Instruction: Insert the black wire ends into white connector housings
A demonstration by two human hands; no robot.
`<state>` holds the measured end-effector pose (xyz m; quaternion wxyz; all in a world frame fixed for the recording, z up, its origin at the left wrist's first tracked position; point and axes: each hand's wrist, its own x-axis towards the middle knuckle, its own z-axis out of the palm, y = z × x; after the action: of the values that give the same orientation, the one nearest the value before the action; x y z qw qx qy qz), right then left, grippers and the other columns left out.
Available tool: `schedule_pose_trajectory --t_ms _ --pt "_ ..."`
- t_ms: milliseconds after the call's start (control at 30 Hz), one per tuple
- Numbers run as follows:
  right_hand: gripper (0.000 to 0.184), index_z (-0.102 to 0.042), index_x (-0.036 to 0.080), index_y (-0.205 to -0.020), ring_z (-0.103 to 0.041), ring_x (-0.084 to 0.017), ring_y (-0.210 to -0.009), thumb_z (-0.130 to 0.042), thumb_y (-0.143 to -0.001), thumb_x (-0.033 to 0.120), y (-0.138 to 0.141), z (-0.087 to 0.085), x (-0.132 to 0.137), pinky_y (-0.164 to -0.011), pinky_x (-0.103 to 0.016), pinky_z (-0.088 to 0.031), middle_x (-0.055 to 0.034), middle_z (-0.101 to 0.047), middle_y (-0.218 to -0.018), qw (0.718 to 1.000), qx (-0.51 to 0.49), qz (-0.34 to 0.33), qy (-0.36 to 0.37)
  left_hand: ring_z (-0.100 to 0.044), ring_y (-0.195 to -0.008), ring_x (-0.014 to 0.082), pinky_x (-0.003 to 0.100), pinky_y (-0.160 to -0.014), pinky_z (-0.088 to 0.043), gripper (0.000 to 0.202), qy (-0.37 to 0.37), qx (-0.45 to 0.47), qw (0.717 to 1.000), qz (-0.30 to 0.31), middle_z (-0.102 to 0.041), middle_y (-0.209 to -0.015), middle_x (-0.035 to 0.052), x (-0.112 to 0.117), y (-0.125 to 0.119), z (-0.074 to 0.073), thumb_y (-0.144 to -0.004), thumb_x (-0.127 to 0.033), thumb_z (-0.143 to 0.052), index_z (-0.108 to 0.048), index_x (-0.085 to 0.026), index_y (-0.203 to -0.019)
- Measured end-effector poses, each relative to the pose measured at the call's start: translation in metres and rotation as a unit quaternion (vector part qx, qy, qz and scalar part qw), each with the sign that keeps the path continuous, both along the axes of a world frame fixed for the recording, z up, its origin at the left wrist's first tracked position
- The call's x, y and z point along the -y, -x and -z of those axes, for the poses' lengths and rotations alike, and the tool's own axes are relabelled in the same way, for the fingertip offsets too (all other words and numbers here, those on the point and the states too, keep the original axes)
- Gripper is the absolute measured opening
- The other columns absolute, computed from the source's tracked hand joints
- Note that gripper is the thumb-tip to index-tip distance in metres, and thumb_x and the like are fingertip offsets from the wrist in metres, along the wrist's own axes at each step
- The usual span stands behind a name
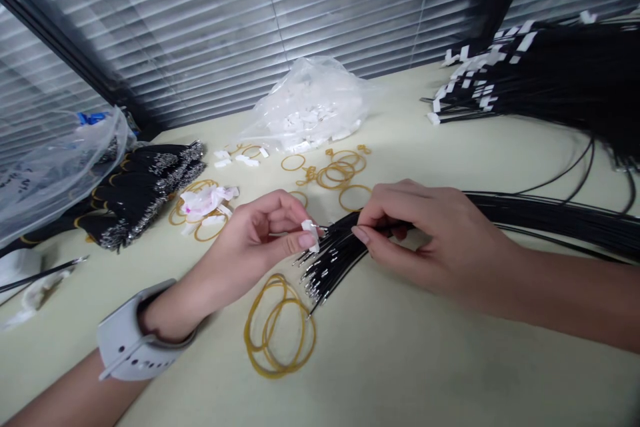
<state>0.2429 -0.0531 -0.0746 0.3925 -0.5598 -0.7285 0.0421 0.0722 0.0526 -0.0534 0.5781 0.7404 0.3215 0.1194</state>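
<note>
My left hand [265, 230] pinches a small white plastic connector [311, 236] between thumb and fingers. Right beside it, my right hand [420, 233] is closed on a thin black wire [353, 228], its metal tip close to the connector; whether the tip is inside, I cannot tell. Under both hands lies a bundle of black wires [335, 267] with bare metal terminals at the left end, running off to the right. Yellow rubber bands [273, 367] rest on the table just in front of the bundle.
A clear plastic bag [313, 110] of white connectors stands at the back. At right lies a pile of black wires [560, 80] with white connectors. Bundled wires [135, 200] lie at left beside a plastic bag [60, 167]. More rubber bands [340, 173] are scattered behind my hands.
</note>
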Motion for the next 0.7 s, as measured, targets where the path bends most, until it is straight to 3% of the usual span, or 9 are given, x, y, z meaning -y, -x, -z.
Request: schedule_pose_trajectory --t_ms 167,500,700 --pt "0.006 -0.05 0.012 -0.069 -0.041 -0.002 -0.06 -0.048 -0.075 0.012 -0.0005 0.0019 0.001 -0.063 -0.017 -0.031 0.0043 -0.05 -0.066 0.999 0.024 -0.009 -0.026 -0.054 -0.059 -0.0029 0.003 -0.055 -0.045 0.02 0.019 0.009 1.0 0.006 -0.056 -0.063 -0.0046 -0.0013 -0.0007 -0.0007 -0.066 -0.025 -0.062 -0.048 -0.015 -0.075" --pt "0.008 -0.05 0.013 -0.069 -0.041 -0.002 -0.059 -0.047 -0.077 0.015 0.0013 0.0005 0.0008 -0.063 -0.018 -0.031 0.0044 -0.05 -0.065 1.0 0.016 0.001 -0.005 -0.052 -0.057 -0.0045 0.002 -0.053 -0.043 0.02 0.027 -0.005 1.0 0.009 -0.054 -0.062 -0.006 0.0011 0.0002 -0.0007 -0.065 -0.027 -0.063 -0.05 -0.015 -0.075" --pt "0.006 -0.051 0.013 -0.072 -0.04 -0.002 -0.06 -0.047 -0.076 0.014 -0.001 0.002 0.0018 -0.063 -0.018 -0.031 0.0041 -0.05 -0.065 1.0 0.024 -0.011 -0.014 -0.052 -0.056 -0.0035 0.002 -0.051 -0.043 0.018 0.052 -0.006 0.999 0.008 -0.054 -0.06 -0.006 0.0001 -0.0004 -0.0005 -0.063 -0.02 -0.065 -0.051 -0.015 -0.073"
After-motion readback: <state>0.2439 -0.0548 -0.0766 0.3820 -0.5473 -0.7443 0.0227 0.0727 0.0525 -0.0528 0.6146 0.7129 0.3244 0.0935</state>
